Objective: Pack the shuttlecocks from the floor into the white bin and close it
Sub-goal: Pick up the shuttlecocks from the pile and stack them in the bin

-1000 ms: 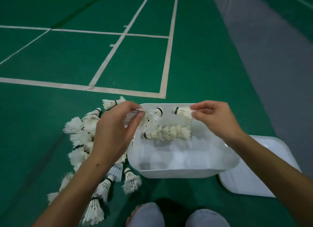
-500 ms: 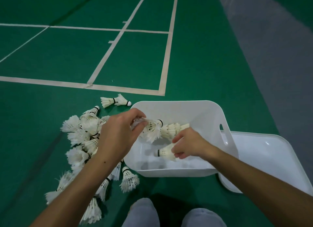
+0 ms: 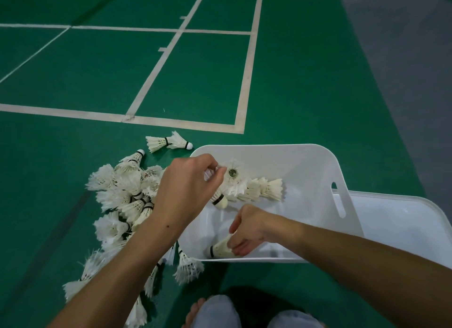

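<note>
Packing step: my right hand [image 3: 247, 232] pinches a shuttlecock [image 3: 220, 249] low inside the white bin [image 3: 318, 171]; my left hand [image 3: 188, 190] holds a nested stack [image 3: 234, 180]; next, release gently.

Green court floor [image 3: 305, 87], marked with white boundary lines [image 3: 248, 65] crossing at right angles. Grey strip of flooring [image 3: 415, 70] along the far right edge. Dark seam [image 3: 52, 239] ran diagonally through the green at lower left. Two knees in light grey fabric [image 3: 215, 313] at the bottom edge, bare toes [image 3: 193, 313] just beside the left one.
</note>
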A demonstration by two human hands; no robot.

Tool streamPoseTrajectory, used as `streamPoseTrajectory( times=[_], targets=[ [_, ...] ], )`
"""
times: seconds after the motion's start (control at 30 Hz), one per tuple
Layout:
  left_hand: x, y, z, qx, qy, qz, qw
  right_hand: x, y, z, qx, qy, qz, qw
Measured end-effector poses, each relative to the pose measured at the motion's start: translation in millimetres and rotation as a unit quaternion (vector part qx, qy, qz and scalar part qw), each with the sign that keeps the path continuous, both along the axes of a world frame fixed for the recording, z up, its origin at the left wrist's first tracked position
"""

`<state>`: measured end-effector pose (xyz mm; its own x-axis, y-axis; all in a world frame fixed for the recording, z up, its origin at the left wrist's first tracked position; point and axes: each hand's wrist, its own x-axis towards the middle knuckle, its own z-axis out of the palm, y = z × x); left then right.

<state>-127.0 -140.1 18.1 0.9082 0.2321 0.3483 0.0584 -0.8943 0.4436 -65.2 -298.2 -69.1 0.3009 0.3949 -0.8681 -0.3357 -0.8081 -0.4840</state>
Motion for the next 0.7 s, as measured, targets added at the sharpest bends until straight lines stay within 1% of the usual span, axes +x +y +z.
streamPoseTrajectory(
  times=[0.13,0.17,0.23,0.3,0.33,0.4,0.43,0.5,0.53,0.63,0.67,0.7],
  targets=[
    [-3,-1,-1,0.013,0.015,0.009,1.0,1,-10,5,0.038,0.002,-0.001,0.999],
    [-4,-2,0,0.017,0.021,0.011,1.0,3,-13,8,0.049,-0.013,0.012,0.999],
    [-7,-1,1,0.02,0.032,0.015,0.999,7,-22,18,0.062,-0.104,0.056,0.991],
    [-11,0,2,0.019,0.038,0.017,0.999,7,-33,31,0.084,-0.242,0.069,0.964],
    [-13,0,2,0.02,0.04,0.019,0.999,5,-38,41,0.097,-0.316,0.057,0.942],
    [-15,1,3,0.026,0.044,0.025,0.998,-5,-49,63,0.127,-0.453,0.029,0.882],
    [-15,0,3,0.027,0.052,0.027,0.998,-11,-52,73,0.14,-0.514,0.041,0.845],
    [-14,-2,3,0.021,0.078,0.029,0.996,-20,-55,84,0.148,-0.615,0.111,0.767],
    [-13,-4,3,0.015,0.092,0.028,0.995,-21,-54,85,0.14,-0.648,0.147,0.734],
    [-10,-6,3,-0.019,0.117,0.022,0.993,-19,-48,78,0.124,-0.712,0.212,0.657],
    [-9,-6,3,-0.03,0.12,0.021,0.992,-17,-47,75,0.124,-0.725,0.225,0.639],
    [-8,-6,3,-0.04,0.123,0.023,0.991,-15,-47,72,0.122,-0.728,0.238,0.631]
  ],
)
